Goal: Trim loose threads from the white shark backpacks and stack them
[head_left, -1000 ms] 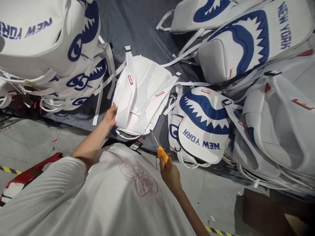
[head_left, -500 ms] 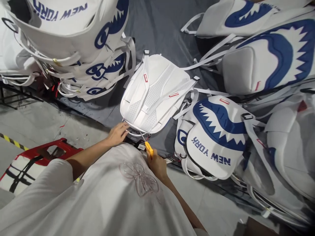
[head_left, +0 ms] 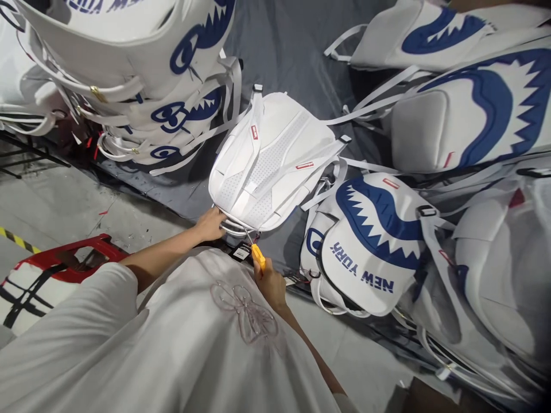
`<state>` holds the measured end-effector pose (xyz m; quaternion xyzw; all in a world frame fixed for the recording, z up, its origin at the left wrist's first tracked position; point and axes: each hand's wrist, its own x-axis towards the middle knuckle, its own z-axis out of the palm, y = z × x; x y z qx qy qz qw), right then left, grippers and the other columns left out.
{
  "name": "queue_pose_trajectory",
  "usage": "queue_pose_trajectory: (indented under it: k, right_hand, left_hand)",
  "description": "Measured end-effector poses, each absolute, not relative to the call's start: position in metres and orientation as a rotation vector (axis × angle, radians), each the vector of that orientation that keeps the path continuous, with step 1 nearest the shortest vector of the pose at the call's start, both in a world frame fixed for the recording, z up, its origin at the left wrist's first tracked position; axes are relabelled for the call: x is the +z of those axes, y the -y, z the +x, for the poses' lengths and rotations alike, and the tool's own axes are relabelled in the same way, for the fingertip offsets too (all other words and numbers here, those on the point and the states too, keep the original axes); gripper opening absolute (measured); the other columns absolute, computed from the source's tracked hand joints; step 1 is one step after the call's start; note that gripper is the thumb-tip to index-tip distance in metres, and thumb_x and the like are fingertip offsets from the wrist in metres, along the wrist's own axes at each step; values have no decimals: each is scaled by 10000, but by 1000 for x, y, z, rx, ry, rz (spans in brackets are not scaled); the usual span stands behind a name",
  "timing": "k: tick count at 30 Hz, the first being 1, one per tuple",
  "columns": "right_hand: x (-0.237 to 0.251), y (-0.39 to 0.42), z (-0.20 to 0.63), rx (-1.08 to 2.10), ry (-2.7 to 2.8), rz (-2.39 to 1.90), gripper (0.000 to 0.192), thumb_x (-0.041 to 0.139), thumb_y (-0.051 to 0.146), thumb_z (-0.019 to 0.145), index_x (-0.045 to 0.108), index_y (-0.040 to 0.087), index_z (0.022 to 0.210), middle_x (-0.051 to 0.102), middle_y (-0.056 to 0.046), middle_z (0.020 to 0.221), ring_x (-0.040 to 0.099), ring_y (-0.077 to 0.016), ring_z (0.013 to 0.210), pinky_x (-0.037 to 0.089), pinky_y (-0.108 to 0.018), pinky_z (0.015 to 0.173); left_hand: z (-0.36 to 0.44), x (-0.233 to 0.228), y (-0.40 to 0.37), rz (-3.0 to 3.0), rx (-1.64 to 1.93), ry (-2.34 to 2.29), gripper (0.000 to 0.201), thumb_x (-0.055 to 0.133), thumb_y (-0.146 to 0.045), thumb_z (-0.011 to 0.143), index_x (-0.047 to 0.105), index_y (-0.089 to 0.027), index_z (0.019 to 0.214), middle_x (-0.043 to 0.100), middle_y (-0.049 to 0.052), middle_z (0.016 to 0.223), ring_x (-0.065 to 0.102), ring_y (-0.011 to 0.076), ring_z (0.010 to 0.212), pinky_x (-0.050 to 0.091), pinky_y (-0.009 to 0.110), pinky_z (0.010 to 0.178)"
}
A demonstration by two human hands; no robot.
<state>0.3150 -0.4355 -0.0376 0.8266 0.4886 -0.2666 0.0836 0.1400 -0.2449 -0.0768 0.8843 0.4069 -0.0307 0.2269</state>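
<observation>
Head view, and straight to the middle: a white backpack (head_left: 275,155), lying on the grey cloth (head_left: 297,57) with shoulder straps uppermost, near the cloth's front edge. Small red label (head_left: 254,133) on one strap, another on its partner. Down at the near end of the bag, the left hand (head_left: 210,223), fingers curled in by the carry handle (head_left: 236,232), fingertips hidden; pinching or merely pressing there, impossible to tell. Across to the right hand (head_left: 271,284), wrapped around a yellow tool (head_left: 258,257), thin metal shaft (head_left: 248,235) slanting up to the bag's near edge, beside that carry handle; touching or just short, too small to call. Between both hands, a black tag (head_left: 241,251) with a white patch. Over on the left, a stack of white bags (head_left: 124,69), all blue eyes and jagged teeth. Just beside on the other flank, a toothy bag (head_left: 370,246) with NEW YORK upside down, and more pale bags (head_left: 495,229) beyond. Down on the floor, a red-and-white object (head_left: 64,258) near striped tape (head_left: 19,240).
</observation>
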Motion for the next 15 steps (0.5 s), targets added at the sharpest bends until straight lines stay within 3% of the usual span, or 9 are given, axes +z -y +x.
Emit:
queue_pose_trajectory:
  k: [4, 8, 10, 13, 15]
  right_hand:
    - [-27, 429, 320, -798, -1473, 2444, 344, 379, 427, 1069, 583, 178, 1189, 739, -76, 853, 735, -239, 812, 430, -271, 595]
    - [-23, 425, 324, -870, -1449, 2352, 351, 385, 433, 1068, 583, 172, 1193, 742, -107, 894, 740, -260, 860, 489, -291, 661]
    - [-24, 424, 325, -880, -1464, 2325, 350, 390, 431, 1067, 583, 175, 1207, 744, -116, 909, 741, -271, 871, 509, -305, 679]
    - [-25, 425, 325, -824, -1521, 2344, 371, 385, 443, 1066, 588, 181, 1232, 745, -130, 929, 742, -279, 881, 526, -318, 686]
    - [-27, 427, 325, -804, -1533, 2355, 383, 384, 445, 1066, 592, 173, 1237, 744, -137, 935, 741, -281, 890, 531, -320, 690]
  left_hand:
    - [133, -71, 268, 2565, 33, -866, 429, 639, -233, 836, 656, -210, 1264, 478, 168, 1351, 501, 338, 1195, 487, 471, 962]
    - [142, -58, 281, 2557, -104, -893, 287, 559, -276, 924, 722, -186, 1144, 605, 160, 1203, 573, 326, 1083, 503, 469, 903]
    - [152, -48, 277, 2588, 43, -815, 330, 483, -278, 968, 692, -200, 1211, 623, 151, 1217, 573, 313, 1138, 473, 469, 979]
    - [169, -41, 257, 2701, 313, -790, 587, 545, -198, 902, 468, -212, 1484, 395, 171, 1545, 289, 374, 1468, 272, 560, 1172]
    - [181, -45, 239, 2766, 257, -777, 804, 613, -126, 797, 343, -168, 1554, 220, 196, 1636, 79, 411, 1534, 143, 622, 1204]
